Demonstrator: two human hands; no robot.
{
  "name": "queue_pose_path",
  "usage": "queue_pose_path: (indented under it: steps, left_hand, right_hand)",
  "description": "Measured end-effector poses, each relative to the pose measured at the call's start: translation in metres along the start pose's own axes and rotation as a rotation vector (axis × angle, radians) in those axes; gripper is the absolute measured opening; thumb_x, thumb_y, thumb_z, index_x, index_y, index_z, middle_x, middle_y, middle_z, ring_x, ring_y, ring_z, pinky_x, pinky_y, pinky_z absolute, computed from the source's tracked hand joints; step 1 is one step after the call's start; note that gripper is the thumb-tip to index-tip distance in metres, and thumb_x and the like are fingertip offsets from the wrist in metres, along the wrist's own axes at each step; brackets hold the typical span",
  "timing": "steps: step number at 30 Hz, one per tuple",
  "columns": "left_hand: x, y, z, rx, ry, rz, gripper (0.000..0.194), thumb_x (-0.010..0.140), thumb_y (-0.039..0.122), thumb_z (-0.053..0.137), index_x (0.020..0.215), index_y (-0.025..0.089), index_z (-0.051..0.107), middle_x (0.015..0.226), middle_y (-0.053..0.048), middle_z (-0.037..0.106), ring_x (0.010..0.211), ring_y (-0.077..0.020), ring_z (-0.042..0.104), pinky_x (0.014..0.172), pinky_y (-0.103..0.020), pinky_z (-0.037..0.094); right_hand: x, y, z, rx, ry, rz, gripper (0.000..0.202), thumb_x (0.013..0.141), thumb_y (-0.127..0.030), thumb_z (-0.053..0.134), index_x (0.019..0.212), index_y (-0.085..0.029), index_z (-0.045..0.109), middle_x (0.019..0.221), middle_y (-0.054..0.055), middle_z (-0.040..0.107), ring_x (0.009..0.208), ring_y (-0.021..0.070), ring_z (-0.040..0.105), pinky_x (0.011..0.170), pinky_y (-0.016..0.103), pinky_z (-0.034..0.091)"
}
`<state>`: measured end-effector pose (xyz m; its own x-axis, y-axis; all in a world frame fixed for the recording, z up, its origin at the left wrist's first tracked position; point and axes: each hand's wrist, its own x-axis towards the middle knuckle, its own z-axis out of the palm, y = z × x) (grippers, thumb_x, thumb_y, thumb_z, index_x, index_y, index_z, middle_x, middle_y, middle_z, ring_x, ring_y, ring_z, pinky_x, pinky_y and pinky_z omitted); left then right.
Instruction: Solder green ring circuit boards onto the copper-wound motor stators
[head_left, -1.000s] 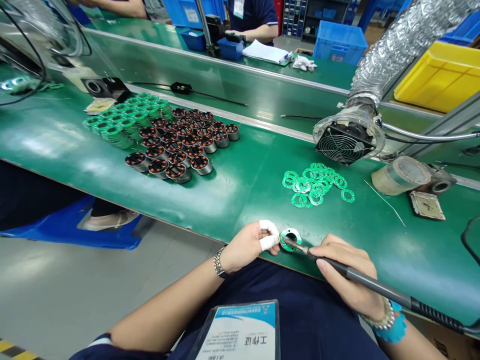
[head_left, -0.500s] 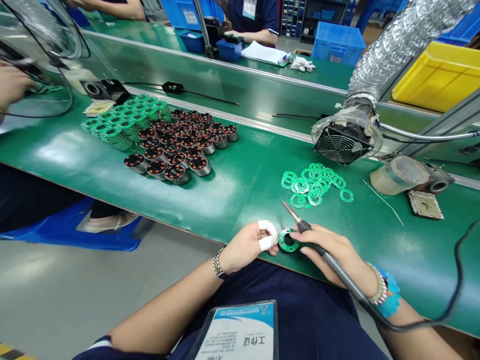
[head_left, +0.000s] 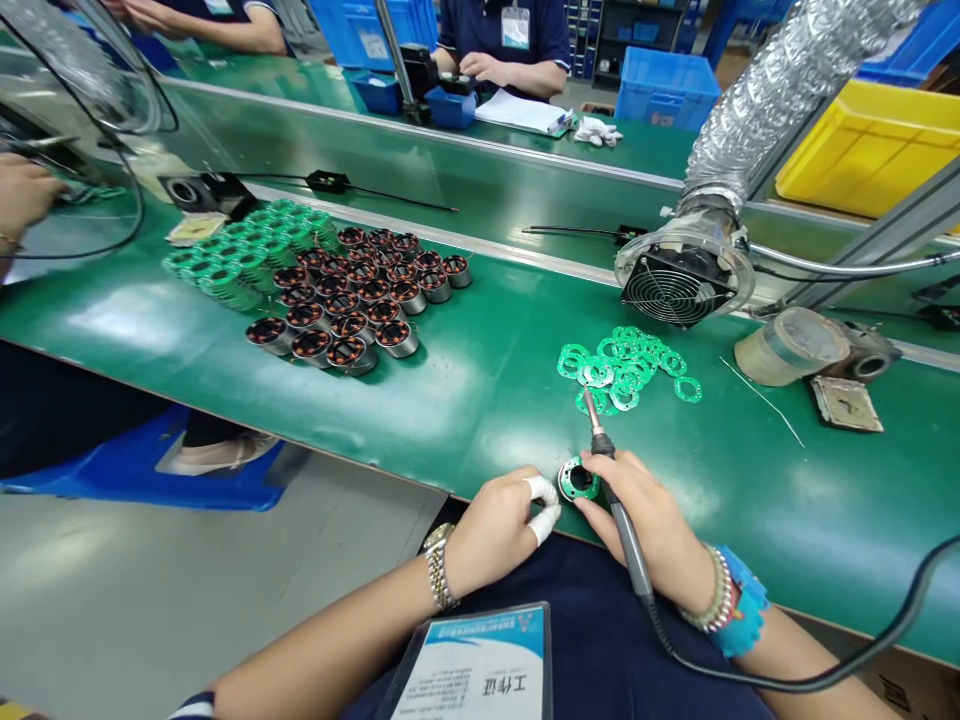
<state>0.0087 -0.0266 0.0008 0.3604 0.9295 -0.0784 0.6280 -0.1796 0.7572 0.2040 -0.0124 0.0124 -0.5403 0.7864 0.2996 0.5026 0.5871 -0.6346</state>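
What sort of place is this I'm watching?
Probably a factory's electronics assembly line: copper-wound cores stand in rows on the green bench, ring-shaped green boards lie in a pile, and the right hand holds a soldering iron.

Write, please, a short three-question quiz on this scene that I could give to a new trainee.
1. Multiple choice: which tool is in the person's right hand?
A) Tweezers
B) Soldering iron
C) Hammer

2. True or false: white coverings are worn on digits of the person's left hand.

3. Fill in the colour: the ring stacks beside the copper-wound parts are ____.

Key:
1. B, the soldering iron.
2. True.
3. Green.
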Motion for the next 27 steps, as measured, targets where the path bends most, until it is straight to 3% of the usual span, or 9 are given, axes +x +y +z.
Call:
queue_pose_path:
  steps: [3,6,8,12,14,21,27]
  left_hand:
    - [-0.002,-0.002,-0.007,0.026,0.133,0.130,0.011,0.079,0.013,0.051,0.073,0.015,0.060,0.072,-0.002,0.055,0.059,-0.0100,0.047,0.056,-0.022,0.039]
    - [0.001,-0.003,-0.010,-0.084,0.210,0.226,0.010,0.081,0.016,0.053,0.080,0.016,0.063,0.080,-0.004,0.060,0.068,-0.0115,0.053,0.063,-0.023,0.042]
    - [0.007,-0.001,-0.007,-0.246,0.178,0.166,0.009,0.080,0.019,0.056,0.079,0.016,0.064,0.080,-0.004,0.060,0.069,-0.0117,0.054,0.063,-0.023,0.043]
    - [0.019,0.007,0.002,-0.681,-0.023,-0.160,0.014,0.076,0.027,0.060,0.072,0.014,0.059,0.066,0.001,0.052,0.051,-0.0070,0.044,0.047,-0.020,0.037]
    - [0.023,0.009,0.003,-0.795,-0.076,-0.255,0.019,0.073,0.031,0.063,0.070,0.013,0.056,0.061,0.003,0.049,0.046,-0.0054,0.039,0.043,-0.019,0.033]
    - [0.020,0.007,-0.001,-0.859,-0.081,-0.272,0.027,0.070,0.037,0.066,0.068,0.013,0.053,0.058,0.005,0.046,0.047,-0.0052,0.039,0.045,-0.018,0.035]
    - [0.014,-0.003,0.004,-0.814,-0.056,-0.261,0.022,0.075,0.035,0.060,0.074,0.015,0.051,0.061,0.002,0.053,0.056,-0.0094,0.053,0.056,-0.022,0.046]
  right_hand:
    - [-0.002,-0.001,0.002,0.005,0.014,0.010,0.035,0.084,-0.011,0.054,0.116,-0.019,0.044,0.094,0.007,0.054,0.087,0.0210,0.051,0.076,0.034,0.048]
    - [-0.002,0.000,0.002,0.009,0.019,0.015,0.034,0.084,-0.012,0.054,0.116,-0.019,0.045,0.094,0.007,0.054,0.088,0.0217,0.051,0.075,0.035,0.048]
    - [-0.003,0.000,0.002,0.014,0.028,0.015,0.034,0.085,-0.013,0.054,0.117,-0.019,0.045,0.094,0.008,0.054,0.088,0.0218,0.052,0.075,0.035,0.049]
    - [0.000,0.000,0.000,0.049,0.082,-0.021,0.033,0.086,-0.014,0.052,0.118,-0.019,0.045,0.099,0.009,0.056,0.091,0.0213,0.052,0.078,0.036,0.048]
    - [0.004,0.000,-0.001,0.074,0.127,-0.044,0.028,0.087,-0.012,0.049,0.114,-0.020,0.048,0.096,0.007,0.057,0.088,0.0197,0.052,0.076,0.034,0.048]
    - [0.017,-0.004,0.005,0.164,0.128,-0.070,0.024,0.085,-0.008,0.047,0.106,-0.019,0.051,0.083,0.005,0.056,0.080,0.0180,0.050,0.069,0.031,0.047]
    - [0.012,-0.007,0.003,0.158,0.146,-0.042,0.021,0.083,-0.008,0.049,0.101,-0.018,0.054,0.082,0.005,0.057,0.079,0.0180,0.051,0.070,0.031,0.046]
